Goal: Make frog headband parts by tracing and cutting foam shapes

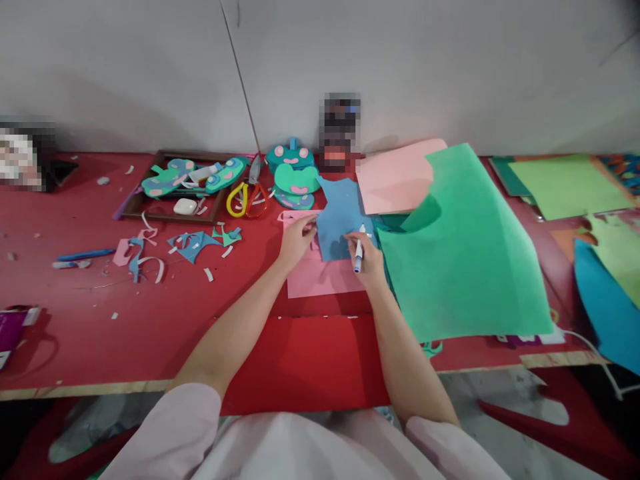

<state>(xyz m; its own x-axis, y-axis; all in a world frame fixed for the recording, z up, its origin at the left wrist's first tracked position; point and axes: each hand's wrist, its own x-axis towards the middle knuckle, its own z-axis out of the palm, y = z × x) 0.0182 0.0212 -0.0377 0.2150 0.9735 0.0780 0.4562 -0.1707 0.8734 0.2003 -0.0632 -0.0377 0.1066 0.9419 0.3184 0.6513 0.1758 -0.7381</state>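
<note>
your left hand [299, 239] has its fingertips closed on the left edge of the blue cutout [340, 217], pinning it down. your right hand [369, 257] is wrapped around a marker [359, 252] at the cutout's lower right corner. i cannot tell whether the tip touches the paper. the cutout lies on a pink sheet [320, 279] in the middle of the red table [150, 320], right in front of you.

here is what i judge could go wrong. the cutout is held at one edge only, so a push from the marker could pivot it on the slick pink sheet and smear or double any line. the big green sheet [465, 267] lies just beside your right wrist with its far corner curled up. a sideways move of the arm could drag it over the work. the pink sheet is loose too, and it could creep towards the red sheet [310, 360] that overhangs the table edge. the scissors [245, 197] lie apart from your left hand, so they look like little risk where they are.

the only container i see is the shallow wooden frame [155, 217] at the back left. it holds green foam shapes [167, 179] with pink patches, some strips, and a small white case [185, 206] near its front rim. the paper scraps [193, 243] lie outside it, loose on the table. more foam shapes [295, 175] are stacked against the wall, not in anything.
</note>
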